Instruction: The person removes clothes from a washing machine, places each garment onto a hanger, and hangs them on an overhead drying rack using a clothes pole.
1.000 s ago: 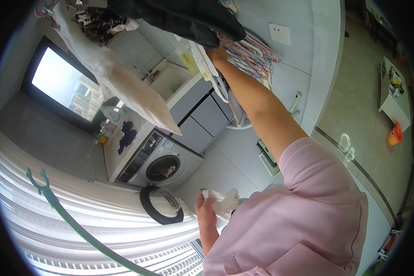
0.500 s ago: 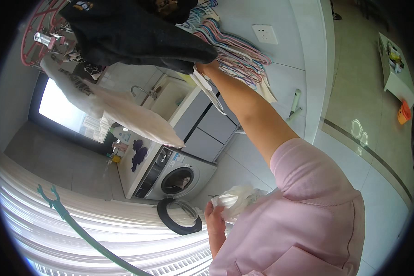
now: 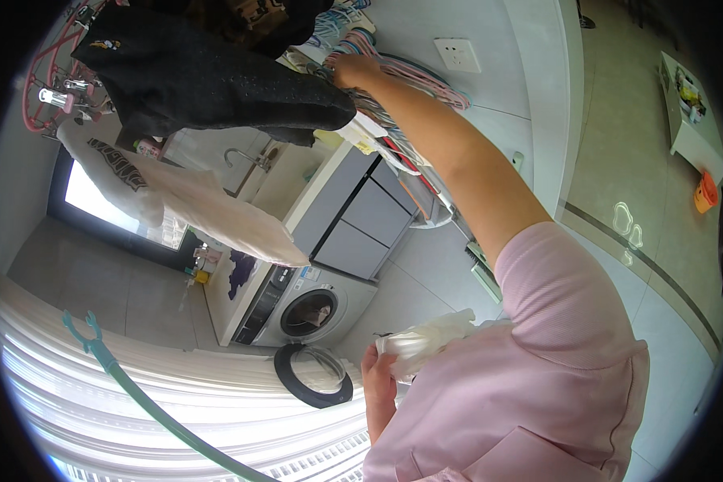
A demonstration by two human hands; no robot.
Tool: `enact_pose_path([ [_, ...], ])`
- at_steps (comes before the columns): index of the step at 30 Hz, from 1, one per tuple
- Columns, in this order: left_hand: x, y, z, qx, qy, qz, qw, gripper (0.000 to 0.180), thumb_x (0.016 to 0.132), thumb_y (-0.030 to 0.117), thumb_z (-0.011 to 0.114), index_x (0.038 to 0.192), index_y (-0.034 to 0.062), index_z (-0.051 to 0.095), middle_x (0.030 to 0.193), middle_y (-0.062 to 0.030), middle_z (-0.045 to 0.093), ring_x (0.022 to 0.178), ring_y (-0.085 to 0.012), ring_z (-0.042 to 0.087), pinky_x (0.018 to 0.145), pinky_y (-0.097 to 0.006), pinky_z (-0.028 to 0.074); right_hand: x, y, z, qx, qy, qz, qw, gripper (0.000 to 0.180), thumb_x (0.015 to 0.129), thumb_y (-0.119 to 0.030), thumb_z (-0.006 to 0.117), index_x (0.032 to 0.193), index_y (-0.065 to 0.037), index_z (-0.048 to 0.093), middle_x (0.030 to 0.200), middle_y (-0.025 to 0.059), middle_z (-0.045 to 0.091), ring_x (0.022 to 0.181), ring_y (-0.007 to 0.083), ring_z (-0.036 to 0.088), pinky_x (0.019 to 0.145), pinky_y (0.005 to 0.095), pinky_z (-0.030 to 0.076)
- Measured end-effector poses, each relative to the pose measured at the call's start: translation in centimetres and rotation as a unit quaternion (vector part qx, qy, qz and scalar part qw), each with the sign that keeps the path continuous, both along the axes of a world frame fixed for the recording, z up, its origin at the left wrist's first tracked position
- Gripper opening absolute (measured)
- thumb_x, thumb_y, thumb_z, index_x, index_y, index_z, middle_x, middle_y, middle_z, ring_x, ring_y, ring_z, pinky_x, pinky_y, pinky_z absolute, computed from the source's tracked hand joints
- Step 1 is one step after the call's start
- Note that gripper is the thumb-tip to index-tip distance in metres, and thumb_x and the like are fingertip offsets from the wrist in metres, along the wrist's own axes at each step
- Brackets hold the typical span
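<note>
I see the right hand raised at 12 o'clock in the head view, fingers curled into a bunch of multicoloured striped plastic hangers hanging high up; I can't tell if it is clamped on one or only touching. Just at its 9 o'clock hangs a black fabric garment, with a white cloth garment with dark print below that at about 8 o'clock. The left hand sits low at 6 o'clock, closed around a crumpled white piece of cloth held close against the pink short-sleeved shirt. At the left hand's 10 o'clock stands a grey front-loading washing machine with its round door swung open. A teal pole with forked tip runs at 8 o'clock. A white wall socket lies at 1 o'clock.
</note>
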State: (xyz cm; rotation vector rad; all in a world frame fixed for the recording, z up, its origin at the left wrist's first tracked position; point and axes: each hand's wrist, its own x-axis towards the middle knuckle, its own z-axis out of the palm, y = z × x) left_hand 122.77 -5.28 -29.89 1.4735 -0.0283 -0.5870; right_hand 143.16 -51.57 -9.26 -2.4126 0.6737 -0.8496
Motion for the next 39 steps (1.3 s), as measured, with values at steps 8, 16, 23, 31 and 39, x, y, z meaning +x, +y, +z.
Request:
enact_pose_path([
  [8, 0.9, 0.3, -0.6, -0.008, 0.006, 0.012, 1.000, 0.037, 0.070, -0.001, 0.050, 0.105, -0.0089, 0.048, 0.095, -0.0149, 0.057, 0.086, -0.0209, 0.057, 0.079, -0.030, 0.046, 2.6, -3.0, 0.3, 0.088, 0.045, 0.097, 0.990, 0.023, 0.075, -0.014, 0.061, 0.092, -0.002, 0.069, 0.091, 0.0143, 0.069, 0.080, 0.0264, 0.068, 0.067, 0.0429, 0.054],
  [16, 1.4, 0.1, -1.2, -0.028, 0.013, 0.017, 0.999, 0.038, 0.070, -0.001, 0.051, 0.107, -0.0080, 0.048, 0.096, -0.0138, 0.057, 0.088, -0.0206, 0.057, 0.081, -0.031, 0.046, -0.8, -2.3, 4.3, -0.111, 0.107, 0.048, 0.987, 0.018, 0.077, -0.009, 0.055, 0.077, 0.004, 0.067, 0.076, 0.0130, 0.068, 0.056, 0.0219, 0.065, 0.058, 0.0369, 0.055],
  [23, 2.8, 0.0, -1.2, 0.010, -0.015, 0.009, 1.000, 0.035, 0.070, 0.000, 0.052, 0.104, -0.0063, 0.052, 0.095, -0.0122, 0.059, 0.086, -0.0193, 0.058, 0.080, -0.030, 0.046, -11.8, -4.4, 0.8, -0.061, 0.035, 0.079, 0.994, 0.030, 0.081, -0.028, 0.057, 0.075, 0.000, 0.064, 0.060, 0.0096, 0.063, 0.050, 0.0166, 0.061, 0.051, 0.0325, 0.047],
  [31, 5.4, 1.4, -0.3, 0.130, -0.157, -0.066, 0.977, 0.030, 0.075, 0.005, 0.058, 0.103, -0.0044, 0.057, 0.090, -0.0082, 0.063, 0.080, -0.0134, 0.057, 0.074, -0.026, 0.046, -28.2, -1.5, -7.9, 0.181, -0.103, 0.052, 0.977, 0.035, 0.084, -0.038, 0.062, 0.084, -0.003, 0.063, 0.071, 0.0023, 0.062, 0.051, 0.0039, 0.040, 0.046, 0.0203, 0.033],
  [39, 6.6, 1.4, 3.6, 0.088, -0.145, -0.111, 0.979, 0.031, 0.072, 0.003, 0.055, 0.101, -0.0053, 0.061, 0.086, -0.0082, 0.064, 0.075, -0.0132, 0.059, 0.070, -0.026, 0.047, -33.2, 6.5, -21.1, 0.543, -0.523, 0.362, 0.548, 0.023, 0.096, -0.027, 0.048, 0.109, -0.011, 0.058, 0.085, -0.0028, 0.046, 0.070, 0.0111, 0.039, 0.073, 0.0271, 0.036],
])
